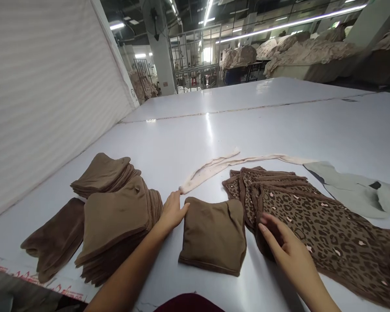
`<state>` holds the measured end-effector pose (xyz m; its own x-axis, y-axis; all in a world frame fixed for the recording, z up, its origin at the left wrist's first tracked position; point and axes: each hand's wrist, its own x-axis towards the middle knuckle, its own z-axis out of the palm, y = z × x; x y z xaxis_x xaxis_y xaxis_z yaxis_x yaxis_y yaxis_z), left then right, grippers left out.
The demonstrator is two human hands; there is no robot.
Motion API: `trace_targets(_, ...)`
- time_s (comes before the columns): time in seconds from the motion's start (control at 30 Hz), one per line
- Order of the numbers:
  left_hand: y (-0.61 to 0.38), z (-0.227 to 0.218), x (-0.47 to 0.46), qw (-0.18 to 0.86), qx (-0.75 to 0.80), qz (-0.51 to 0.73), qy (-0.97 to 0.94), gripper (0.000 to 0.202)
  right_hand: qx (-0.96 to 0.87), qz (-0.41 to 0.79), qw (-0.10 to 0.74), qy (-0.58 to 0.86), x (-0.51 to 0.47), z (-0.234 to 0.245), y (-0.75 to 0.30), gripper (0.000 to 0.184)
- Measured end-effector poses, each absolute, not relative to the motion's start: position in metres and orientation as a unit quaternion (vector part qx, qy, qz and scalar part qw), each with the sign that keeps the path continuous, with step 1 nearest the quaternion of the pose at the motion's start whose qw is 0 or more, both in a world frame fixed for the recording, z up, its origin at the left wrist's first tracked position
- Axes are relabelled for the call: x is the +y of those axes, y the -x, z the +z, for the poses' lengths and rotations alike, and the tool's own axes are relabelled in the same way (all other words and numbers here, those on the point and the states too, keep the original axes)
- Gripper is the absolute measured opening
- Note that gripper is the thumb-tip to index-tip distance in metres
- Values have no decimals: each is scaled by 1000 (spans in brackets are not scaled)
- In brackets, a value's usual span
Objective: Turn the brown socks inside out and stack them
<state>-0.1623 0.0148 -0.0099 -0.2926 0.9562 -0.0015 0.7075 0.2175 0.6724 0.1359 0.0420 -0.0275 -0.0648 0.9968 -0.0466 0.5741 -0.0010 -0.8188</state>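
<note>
My left hand (175,211) lies on the white table with its thumb held apart. The thumb touches the upper left corner of a folded brown cloth piece (212,236), and the fingertips reach the end of a pale fabric strip (211,169). To the right, my right hand (287,245) has thumb and fingers brought together at the left edge of a leopard-print cloth piece (321,229) with brown trim. That piece lies on top of several overlapping ones. Part of the right fingers' contact with the edge is hidden.
Stacks of folded brown cloth (117,216) stand on the left, with a darker folded pile (58,238) beside them. Grey-green scraps (354,186) lie at the right. A white quilted sheet (52,86) rises along the left side. Fabric heaps (312,52) fill the background.
</note>
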Motion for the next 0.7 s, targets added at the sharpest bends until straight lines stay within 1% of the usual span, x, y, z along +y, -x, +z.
trace_targets(0.03, 161, -12, 8, 195, 750, 293, -560, 36, -654, 355, 241, 623, 38, -29, -139, 48)
trace_targets(0.1, 151, -11, -8, 177, 730, 297, -590, 32, -678, 370, 123, 623, 28, -32, -144, 41)
trace_targets(0.13, 143, -11, -16, 187, 708, 294, -615, 27, -685, 381, 89, 615, 23, -35, -145, 39)
trace_targets(0.17, 133, -11, -23, 211, 682, 285, -639, 22, -690, 392, 73, 605, 19, -38, -143, 37)
trace_targets(0.23, 109, -12, -35, 288, 632, 251, -675, 16, -691, 412, 85, 588, 12, -45, -135, 32)
trace_targets(0.3, 86, -16, -40, 352, 621, 207, -669, 22, -684, 432, 113, 577, 7, -51, -124, 27)
trace_targets(0.37, 69, -21, -39, 377, 641, 181, -644, 32, -673, 456, 148, 563, 4, -54, -113, 24)
trace_targets(0.4, 63, -23, -37, 387, 648, 181, -630, 32, -665, 472, 169, 553, 3, -54, -109, 25)
trace_targets(0.53, 58, -32, -28, 461, 634, 218, -582, 16, -617, 556, 254, 496, 0, -49, -100, 35)
trace_targets(0.6, 59, -37, -26, 495, 620, 229, -564, 14, -583, 588, 283, 485, -2, -48, -99, 37)
trace_targets(0.7, 60, -41, -26, 519, 614, 259, -536, 16, -537, 612, 306, 494, -7, -49, -99, 35)
